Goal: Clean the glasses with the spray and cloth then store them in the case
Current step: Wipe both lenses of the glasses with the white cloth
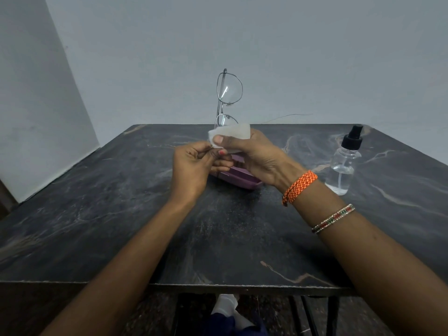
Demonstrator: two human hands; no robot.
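Thin metal-framed glasses [229,89] stand on end above the table, one lens high and the other partly wrapped in a white cloth [236,133]. My right hand [252,156] pinches the cloth around the lower lens, thumb on top. My left hand [194,166] grips the lower end of the glasses just left of the cloth. Under both hands lies a purple case [238,179], mostly hidden. A clear spray bottle [345,163] with a black nozzle stands upright to the right, apart from my hands.
The dark marbled table [121,214] meets a grey wall at its far edge and a white wall at the left. Its near edge runs across the bottom, with legs and a white shoe visible below.
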